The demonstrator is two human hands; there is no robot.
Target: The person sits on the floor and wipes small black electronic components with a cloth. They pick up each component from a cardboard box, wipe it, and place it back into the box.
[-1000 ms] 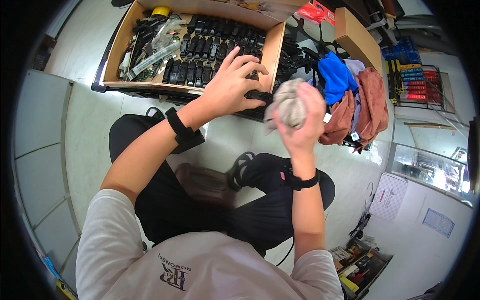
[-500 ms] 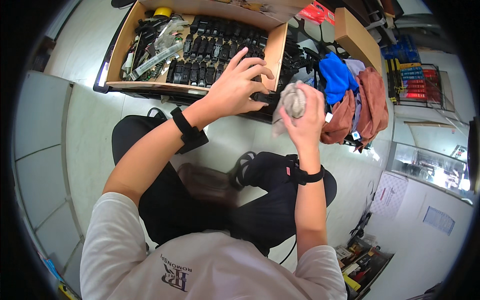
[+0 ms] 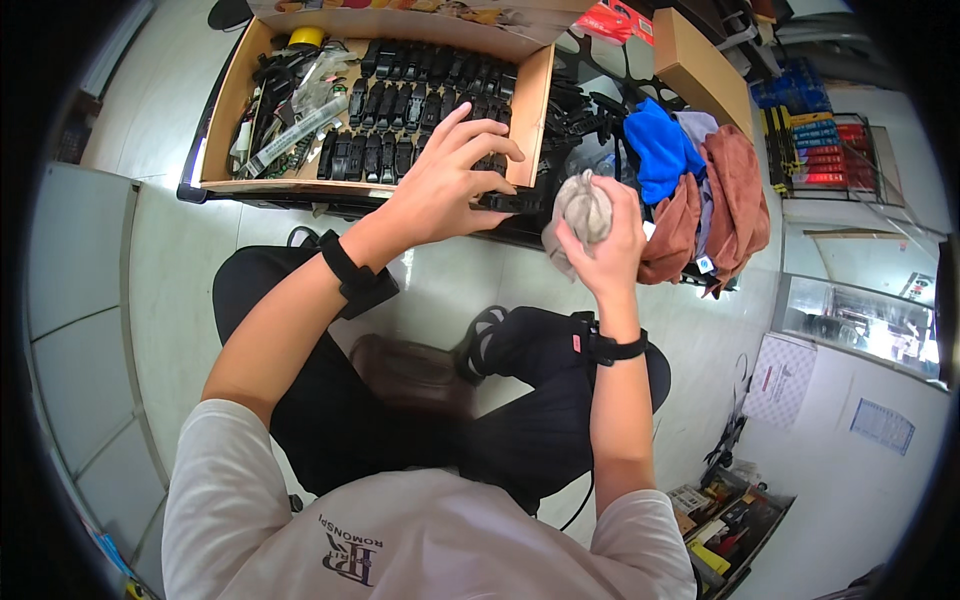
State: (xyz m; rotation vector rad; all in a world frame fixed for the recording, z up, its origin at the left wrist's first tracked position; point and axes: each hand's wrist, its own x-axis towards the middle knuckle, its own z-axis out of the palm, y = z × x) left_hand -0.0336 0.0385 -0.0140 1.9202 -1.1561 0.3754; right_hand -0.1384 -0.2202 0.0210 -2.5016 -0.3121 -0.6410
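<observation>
My left hand [image 3: 435, 185] is over the near right corner of an open cardboard box [image 3: 535, 125]. Its thumb and index finger close on a small black part [image 3: 508, 203], while the other fingers are spread. Inside the box, small black devices [image 3: 375, 155] stand in several rows. My right hand [image 3: 615, 235] grips a bunched grey-beige cloth [image 3: 588, 208] just to the right of the black part; the two are apart. Part of the cloth hangs below the fingers.
Loose cables, plastic bags and a yellow roll [image 3: 306, 37] fill the box's left side. Right of my right hand lie a blue cloth [image 3: 660, 150] and brown cloths [image 3: 738, 190]. Black parts [image 3: 580, 125] lie between box and cloths. A brown carton [image 3: 700, 70] stands behind.
The black part now shows clearly between my left thumb and index finger. My right hand has turned the cloth slightly and moved a little nearer. The whole view has shifted slightly.
</observation>
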